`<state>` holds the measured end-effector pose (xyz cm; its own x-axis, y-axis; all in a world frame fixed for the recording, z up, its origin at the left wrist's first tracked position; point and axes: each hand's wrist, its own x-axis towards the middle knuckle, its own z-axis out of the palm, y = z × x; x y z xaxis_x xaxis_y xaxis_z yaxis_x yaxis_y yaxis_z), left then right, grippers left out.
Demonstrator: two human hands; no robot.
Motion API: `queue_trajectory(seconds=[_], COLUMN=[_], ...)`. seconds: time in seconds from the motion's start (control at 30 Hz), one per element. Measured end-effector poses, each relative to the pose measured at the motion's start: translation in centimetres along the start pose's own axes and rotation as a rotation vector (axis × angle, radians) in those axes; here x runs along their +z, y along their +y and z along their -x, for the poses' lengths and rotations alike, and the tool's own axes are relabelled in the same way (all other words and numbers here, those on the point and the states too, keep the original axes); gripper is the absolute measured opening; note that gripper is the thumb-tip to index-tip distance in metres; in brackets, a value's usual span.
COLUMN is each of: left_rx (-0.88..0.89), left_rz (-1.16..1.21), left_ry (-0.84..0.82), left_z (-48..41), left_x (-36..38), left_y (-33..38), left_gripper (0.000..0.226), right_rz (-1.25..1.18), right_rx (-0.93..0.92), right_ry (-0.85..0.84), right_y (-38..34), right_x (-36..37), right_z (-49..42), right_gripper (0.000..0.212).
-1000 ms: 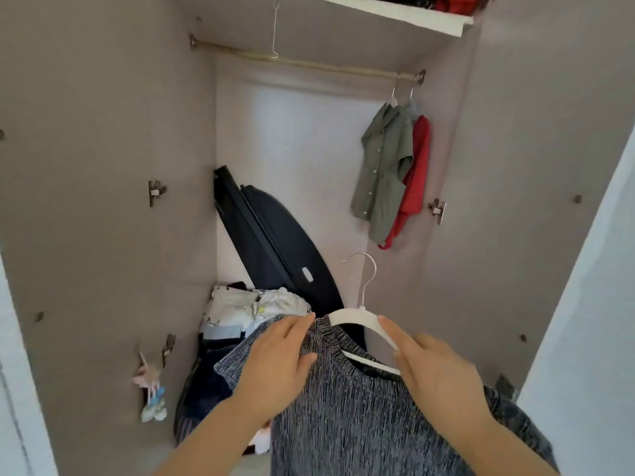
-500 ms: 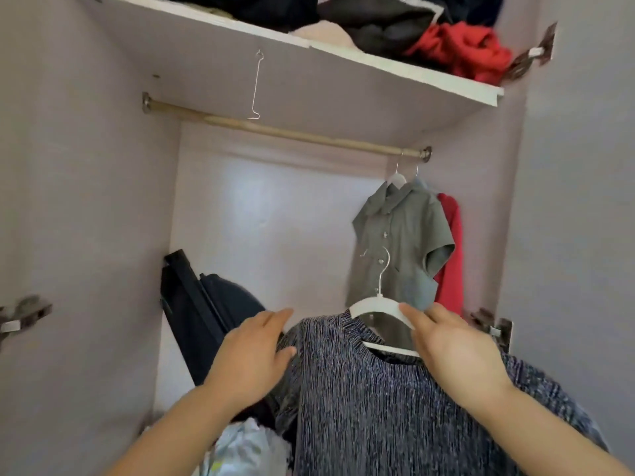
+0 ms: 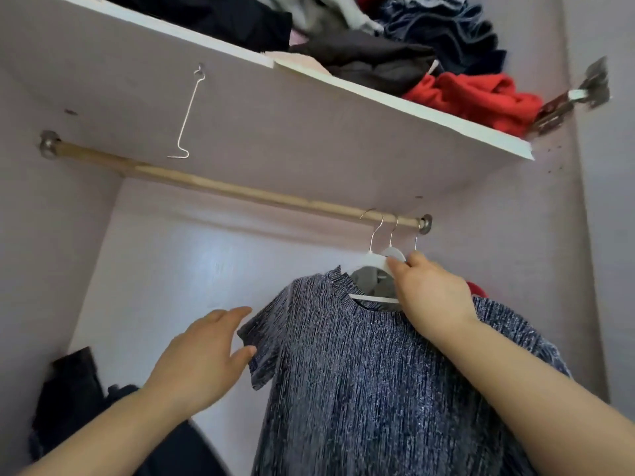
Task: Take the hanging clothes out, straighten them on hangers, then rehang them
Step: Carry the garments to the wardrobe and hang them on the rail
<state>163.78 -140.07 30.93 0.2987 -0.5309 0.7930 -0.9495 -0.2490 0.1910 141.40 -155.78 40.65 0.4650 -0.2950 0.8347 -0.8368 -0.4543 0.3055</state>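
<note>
While the right hand [image 3: 433, 297] grips the white hanger [image 3: 372, 262] by its right shoulder, fingers curled over the plastic, the left hand [image 3: 202, 359] lies open with straight, relaxed fingers and holds nothing.

Item: short-sleeved top [image 3: 360, 372], dark blue-grey with fine pale vertical ribbing and a round neck. It hangs from the hanger directly ahead of the person, its body falling out of the bottom of the view. The left sleeve stands out sideways. Its hem is at the left thumb; touching or just apart cannot be told.

Position: inside the wardrobe, under the right end of the rod [image 3: 223, 188].

Governing relation: the rod's long axis slopes from upper left down to lower right. The hanger's wire hook rises to that right end, just beside two other hooks. Whether it sits over the rod or only in front cannot be told. The right hand is nearer the rod; the left is lower and well to the left.

Adjacent: grey garment [image 3: 369, 281] behind the neckline; red garment [image 3: 476, 288] beyond the right wrist; shelf [image 3: 412, 113] above, heaped with clothes.

Judgement: rehanging step, near completion.
</note>
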Motion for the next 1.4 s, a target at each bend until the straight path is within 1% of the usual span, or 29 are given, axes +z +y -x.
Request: queue_trajectory(seconds=[0.13, 0.4, 0.53, 0.67, 0.8, 0.93, 1.0, 1.13, 1.23, 1.4], left_rx=[0.018, 0.054, 0.059, 0.054, 0.047, 0.018, 0.0, -0.038, -0.083, -0.15], left_rz=[-0.033, -0.082, -0.081, -0.079, -0.08, -0.071, -0.069, -0.051, -0.025, -0.016], left_ry=[0.065, 0.1, 0.105, 0.092, 0.061, 0.024, 0.007, -0.047, -0.11, -0.259], left_z=[-3.8, -7.6, -8.5, -9.1, -9.0, -8.0, -7.1, -4.6, -1.8, 6.0], left_x=[2.0, 5.5, 6.4, 7.0, 7.2, 6.9, 6.6, 5.7, 4.7, 3.9], left_y=[-0.6, -1.7, -1.9, -1.8, -1.5, -1.6, -1.7, -1.6, -1.3, -1.4], left_gripper=[0.057, 0.058, 0.057, 0.057, 0.057, 0.057, 0.057, 0.058, 0.058, 0.059], right_rz=[-0.029, -0.038, -0.099, -0.186, -0.314, -0.419, -0.433, -0.339, -0.308, -0.428], right_rx=[0.075, 0.126, 0.123, 0.084, 0.057, 0.058, 0.054, 0.044, 0.041, 0.047], right_ry=[-0.01, -0.012, -0.018, 0.017, 0.041, 0.054, 0.053, 0.051, -0.017, -0.265], right_y=[0.8, 1.1, 0.9, 1.1, 1.9, 2.0, 1.7, 1.3, 0.6, -3.4], right_x=[2.2, 6.9, 9.7, 12.9, 14.2, 14.1, 13.9, 13.3, 12.8, 12.2], right_z=[-5.4, -11.8, -12.7, -11.5, -10.8, -9.8, -8.7, -5.6, -2.3, 7.3], right_gripper=[0.038, 0.042, 0.031, 0.036, 0.024, 0.02, 0.027, 0.046, 0.051, 0.054])
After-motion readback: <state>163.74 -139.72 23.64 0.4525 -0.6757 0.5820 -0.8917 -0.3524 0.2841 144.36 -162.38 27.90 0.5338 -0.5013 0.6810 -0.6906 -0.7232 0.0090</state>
